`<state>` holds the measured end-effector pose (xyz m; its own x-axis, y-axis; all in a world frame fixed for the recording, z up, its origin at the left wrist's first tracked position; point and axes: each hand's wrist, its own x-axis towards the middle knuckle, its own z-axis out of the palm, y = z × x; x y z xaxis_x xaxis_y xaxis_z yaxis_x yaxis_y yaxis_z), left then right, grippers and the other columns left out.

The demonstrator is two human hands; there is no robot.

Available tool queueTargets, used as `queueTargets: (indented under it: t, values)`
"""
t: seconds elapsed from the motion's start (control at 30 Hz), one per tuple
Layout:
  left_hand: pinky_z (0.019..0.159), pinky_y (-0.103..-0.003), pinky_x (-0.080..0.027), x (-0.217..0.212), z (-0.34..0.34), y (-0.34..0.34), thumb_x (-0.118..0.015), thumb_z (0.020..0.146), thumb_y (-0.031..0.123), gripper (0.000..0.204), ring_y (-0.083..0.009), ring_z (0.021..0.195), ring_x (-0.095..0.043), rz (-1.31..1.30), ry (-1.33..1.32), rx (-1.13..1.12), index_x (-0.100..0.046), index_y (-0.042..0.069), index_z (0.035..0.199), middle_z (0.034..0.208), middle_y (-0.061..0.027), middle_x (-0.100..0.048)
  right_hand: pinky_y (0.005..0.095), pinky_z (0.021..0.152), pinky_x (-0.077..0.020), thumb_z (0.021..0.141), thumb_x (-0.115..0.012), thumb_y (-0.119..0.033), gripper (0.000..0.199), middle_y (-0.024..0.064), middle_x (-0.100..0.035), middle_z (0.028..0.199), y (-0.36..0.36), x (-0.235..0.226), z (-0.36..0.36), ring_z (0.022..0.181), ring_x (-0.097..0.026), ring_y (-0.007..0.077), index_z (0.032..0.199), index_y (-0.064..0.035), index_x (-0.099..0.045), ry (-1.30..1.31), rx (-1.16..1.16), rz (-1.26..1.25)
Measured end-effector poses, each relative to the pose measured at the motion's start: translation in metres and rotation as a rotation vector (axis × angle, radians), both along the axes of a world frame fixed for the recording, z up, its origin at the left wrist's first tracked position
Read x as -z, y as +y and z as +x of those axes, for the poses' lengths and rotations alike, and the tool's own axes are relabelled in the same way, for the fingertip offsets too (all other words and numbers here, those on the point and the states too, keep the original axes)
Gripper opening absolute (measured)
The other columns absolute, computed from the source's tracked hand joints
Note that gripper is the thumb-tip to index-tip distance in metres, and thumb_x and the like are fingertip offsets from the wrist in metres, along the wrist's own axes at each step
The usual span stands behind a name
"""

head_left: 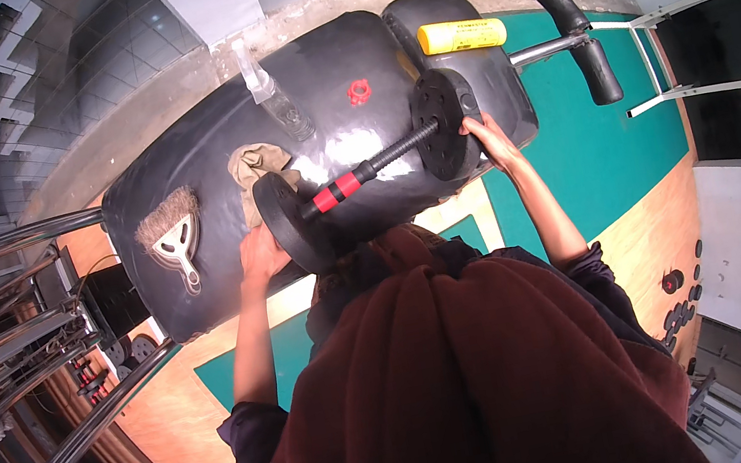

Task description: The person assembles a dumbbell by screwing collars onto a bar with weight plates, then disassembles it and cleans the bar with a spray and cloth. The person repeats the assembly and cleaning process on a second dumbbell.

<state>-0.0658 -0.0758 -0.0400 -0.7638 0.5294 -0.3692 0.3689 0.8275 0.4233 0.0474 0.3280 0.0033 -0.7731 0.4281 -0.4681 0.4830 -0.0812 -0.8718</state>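
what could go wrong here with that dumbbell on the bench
The dumbbell lies on the rounded, glossy black bench, steadied only by the left hand and right hand on its plates; it might roll off toward the person. A red collar nut lies loose on the bench, so a plate may be unsecured. The spray bottle and cloth nearby could be knocked.

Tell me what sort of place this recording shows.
Most likely a gym: both hands hold a dumbbell lying on a black padded bench, and small weight plates lie on the wood and green floor.
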Motion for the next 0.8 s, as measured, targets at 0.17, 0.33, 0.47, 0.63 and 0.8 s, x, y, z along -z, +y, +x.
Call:
queueTargets:
  t: [0.17, 0.33, 0.47, 0.63, 0.8]
  values:
    - [0.066, -0.045, -0.045, 0.003, 0.000, 0.000, -0.067, 0.064, 0.040, 0.043, -0.0353, 0.072, -0.060, -0.027, 0.022, 0.008, -0.057, 0.007, 0.089, 0.068, -0.0154, -0.060, 0.0255, 0.067, -0.0444, 0.071, -0.061, -0.028, 0.050, 0.0087, -0.061, 0.068, -0.040, -0.013, -0.016, 0.065, -0.056, 0.0135, 0.104, 0.0089, -0.055, 0.035, 0.071, 0.460]
    - [0.066, -0.045, -0.045, 0.005, 0.000, -0.002, -0.067, 0.063, 0.039, 0.041, -0.0354, 0.073, -0.060, 0.034, 0.016, -0.010, -0.056, 0.007, 0.086, 0.069, -0.0150, -0.061, 0.0247, 0.056, -0.0448, 0.067, -0.063, -0.022, 0.064, 0.0100, -0.064, 0.069, -0.083, -0.014, -0.014, 0.054, -0.054, 0.0083, 0.122, 0.0056, -0.046, 0.065, 0.088, 0.609]
    - [0.069, -0.046, -0.045, 0.009, 0.001, 0.000, -0.068, 0.063, 0.038, 0.039, -0.0362, 0.076, -0.059, 0.047, -0.026, -0.009, -0.057, 0.006, 0.083, 0.073, -0.0153, -0.062, 0.0266, 0.078, -0.0457, 0.067, -0.064, -0.015, 0.060, 0.0167, -0.062, 0.103, -0.124, -0.020, -0.018, 0.087, -0.062, 0.0172, 0.120, 0.0055, -0.047, 0.204, 0.018, 0.476]
    - [0.072, -0.046, -0.045, 0.009, 0.006, 0.004, -0.068, 0.063, 0.036, 0.039, -0.0366, 0.081, -0.059, 0.105, 0.004, -0.087, -0.058, 0.006, 0.085, 0.078, -0.0168, -0.062, 0.0315, 0.093, -0.0379, 0.070, -0.066, -0.016, 0.060, 0.0196, -0.051, 0.119, -0.157, -0.012, -0.021, 0.111, -0.050, 0.0259, 0.121, 0.0047, -0.044, 0.437, -0.105, 0.599]
    - [0.072, -0.045, -0.046, 0.004, 0.012, 0.005, -0.067, 0.063, 0.035, 0.037, -0.0375, 0.082, -0.059, 0.071, 0.004, -0.086, -0.062, 0.005, 0.084, 0.079, -0.0200, -0.062, 0.0338, 0.092, -0.0372, 0.084, -0.056, -0.028, 0.046, 0.0164, -0.053, 0.108, -0.115, -0.007, -0.043, 0.105, -0.051, 0.0240, 0.119, -0.0008, -0.043, 0.287, -0.147, 0.233]
